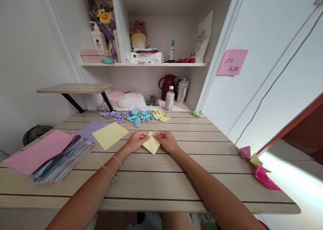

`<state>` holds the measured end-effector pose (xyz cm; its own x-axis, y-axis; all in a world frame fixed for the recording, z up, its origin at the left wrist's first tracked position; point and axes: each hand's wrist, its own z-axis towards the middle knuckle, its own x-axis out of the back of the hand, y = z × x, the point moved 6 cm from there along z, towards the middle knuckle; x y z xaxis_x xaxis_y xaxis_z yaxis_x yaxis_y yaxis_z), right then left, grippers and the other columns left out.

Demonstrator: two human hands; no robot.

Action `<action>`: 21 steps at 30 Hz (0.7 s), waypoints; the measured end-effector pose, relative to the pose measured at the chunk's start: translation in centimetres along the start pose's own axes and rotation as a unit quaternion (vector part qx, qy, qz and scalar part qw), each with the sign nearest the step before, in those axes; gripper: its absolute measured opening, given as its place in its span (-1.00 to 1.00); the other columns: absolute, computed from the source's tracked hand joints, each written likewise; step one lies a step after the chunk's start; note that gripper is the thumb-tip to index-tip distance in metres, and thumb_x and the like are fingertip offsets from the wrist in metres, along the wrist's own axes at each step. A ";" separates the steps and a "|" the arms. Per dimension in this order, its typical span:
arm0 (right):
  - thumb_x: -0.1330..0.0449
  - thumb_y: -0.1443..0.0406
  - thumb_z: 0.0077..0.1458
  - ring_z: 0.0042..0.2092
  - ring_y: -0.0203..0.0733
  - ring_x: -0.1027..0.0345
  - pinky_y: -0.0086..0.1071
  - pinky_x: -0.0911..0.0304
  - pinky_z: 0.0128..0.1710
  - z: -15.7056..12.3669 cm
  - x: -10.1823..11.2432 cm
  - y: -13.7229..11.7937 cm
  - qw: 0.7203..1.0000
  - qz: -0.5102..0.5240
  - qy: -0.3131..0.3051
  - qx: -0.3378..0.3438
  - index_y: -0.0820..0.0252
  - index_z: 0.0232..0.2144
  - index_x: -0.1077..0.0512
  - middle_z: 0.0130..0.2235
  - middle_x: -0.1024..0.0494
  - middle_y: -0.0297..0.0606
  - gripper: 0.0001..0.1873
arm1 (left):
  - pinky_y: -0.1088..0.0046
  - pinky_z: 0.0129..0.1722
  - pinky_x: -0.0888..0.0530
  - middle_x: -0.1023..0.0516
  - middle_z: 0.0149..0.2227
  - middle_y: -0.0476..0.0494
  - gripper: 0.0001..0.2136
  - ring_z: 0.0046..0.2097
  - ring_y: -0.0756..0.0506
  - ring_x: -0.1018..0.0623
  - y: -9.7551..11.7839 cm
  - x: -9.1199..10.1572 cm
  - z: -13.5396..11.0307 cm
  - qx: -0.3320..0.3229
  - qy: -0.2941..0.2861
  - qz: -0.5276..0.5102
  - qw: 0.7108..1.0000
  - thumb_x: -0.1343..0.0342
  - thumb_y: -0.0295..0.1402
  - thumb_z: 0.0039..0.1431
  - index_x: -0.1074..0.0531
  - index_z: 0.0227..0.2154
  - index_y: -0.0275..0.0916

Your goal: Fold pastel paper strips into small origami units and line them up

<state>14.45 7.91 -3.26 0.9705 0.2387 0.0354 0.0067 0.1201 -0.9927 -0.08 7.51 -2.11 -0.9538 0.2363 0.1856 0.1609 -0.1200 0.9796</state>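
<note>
One slatted wooden table (176, 176) carries everything, and both forearms reach out across it. Well off to the left of the left hand (136, 140) lies a thick stack of coloured paper (58, 159) with a pink sheet on top. Nearer that hand, just to its left, a flat yellow sheet (110, 134) rests partly over a purple sheet (91, 127). Beyond both hands, toward the wall, a row of folded paper pieces (136, 116) runs from purple through blue to yellow. Far to the right of the right hand (168, 140), at the table's edge, sit a few pink and yellow folded pieces (254, 162).

Between the two hands lies the folded yellow paper (151, 144), flat on the table, its point aimed back toward the person. Each hand is curled nearly closed, fingertips pinching the paper's upper edge from its own side, with the knuckles almost meeting above it.

As a judgement, the fold in hand goes best if the edges are lined up exactly before any pressure is put on. The paper should stay flat against the table, and the crease should be run from the middle outward with a fingertip so the thin sheet neither skews nor buckles.
</note>
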 end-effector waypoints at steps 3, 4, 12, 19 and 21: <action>-0.21 0.08 -0.12 -0.61 -0.31 -0.28 -0.46 -0.22 -0.64 0.0 0.3 -0.4 0.999 -0.041 -0.025 -0.002 0.22 -0.53 -0.41 -0.61 -0.43 -0.34 -0.70 | 0.56 -0.65 -0.32 -0.52 -0.56 -0.12 -0.69 -0.58 -0.01 -0.45 -0.1 0.5 0.1 0.004 0.024 0.006 1.000 -0.21 -0.15 -0.17 -0.43 -0.52 -0.35; -0.19 0.07 -0.10 -0.60 -0.29 -0.30 -0.44 -0.24 -0.63 -0.1 0.4 -0.5 0.998 -0.050 -0.031 0.000 0.22 -0.53 -0.41 -0.62 -0.44 -0.34 -0.69 | 0.56 -0.65 -0.33 -0.52 -0.57 -0.12 -0.69 -0.58 -0.01 -0.46 -0.1 0.7 0.1 0.003 0.032 0.006 0.999 -0.22 -0.15 -0.17 -0.43 -0.51 -0.35; -0.15 0.04 -0.06 -0.62 -0.27 -0.30 -0.41 -0.25 -0.61 0.0 1.1 -1.7 0.999 -0.021 -0.009 0.042 0.19 -0.34 -0.37 -0.66 -0.40 -0.39 -0.65 | 0.53 -0.64 -0.37 -0.47 -0.67 -0.07 -0.66 -0.65 0.01 -0.43 -0.1 1.1 0.3 0.021 0.048 -0.032 0.998 -0.24 -0.15 -0.19 -0.44 -0.45 -0.36; -0.32 0.14 -0.23 -0.41 -0.29 -0.33 -0.42 -0.24 -0.39 -1.0 -0.1 -3.2 0.983 -0.046 -0.142 0.111 0.22 -0.18 -0.42 -0.43 -0.49 -0.31 -0.48 | 0.61 -0.69 -0.29 -0.50 -0.59 -0.10 -0.58 -0.68 0.08 -0.37 -0.4 2.3 0.4 0.039 0.072 -0.070 0.994 -0.25 -0.16 -0.20 -0.42 -0.31 -0.39; -0.32 0.14 -0.24 -0.40 -0.28 -0.33 -0.41 -0.23 -0.38 -1.0 -0.2 -2.8 0.985 -0.030 -0.147 0.089 0.24 -0.19 -0.44 -0.43 -0.50 -0.30 -0.49 | 0.60 -0.67 -0.31 -0.50 -0.59 -0.08 -0.54 -0.66 0.06 -0.40 -0.3 2.2 0.5 0.023 0.057 -0.080 0.995 -0.23 -0.14 -0.16 -0.39 -0.22 -0.36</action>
<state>14.44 6.54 -0.64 0.8577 0.4916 0.1507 -0.0064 0.3033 -0.9529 -2.09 8.55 -1.98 -0.9902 0.1381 0.0202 0.0140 -0.0454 0.9989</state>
